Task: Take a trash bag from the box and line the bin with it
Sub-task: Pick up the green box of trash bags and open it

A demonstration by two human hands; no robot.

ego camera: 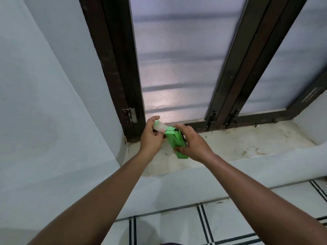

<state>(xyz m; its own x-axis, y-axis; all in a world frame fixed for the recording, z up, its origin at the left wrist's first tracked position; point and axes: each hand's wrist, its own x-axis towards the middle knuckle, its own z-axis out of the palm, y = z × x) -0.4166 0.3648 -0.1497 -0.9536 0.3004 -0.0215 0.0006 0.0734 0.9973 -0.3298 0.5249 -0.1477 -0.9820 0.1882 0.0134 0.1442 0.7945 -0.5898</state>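
Soft daylight glows through the frosted window, brightest low down; room's dimmish, edges bend fisheye-style, detail slightly soft.

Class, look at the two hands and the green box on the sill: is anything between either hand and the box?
Nothing visible: the right hand grips the green box, and the left hand holds its opened end flap.

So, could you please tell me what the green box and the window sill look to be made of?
The green box looks like thin matte printed cardboard: crisp folded edges and an opened end flap. The window sill looks like pale polished stone, perhaps marble, judging by its faint veining and stains, though painted cement cannot be ruled out.
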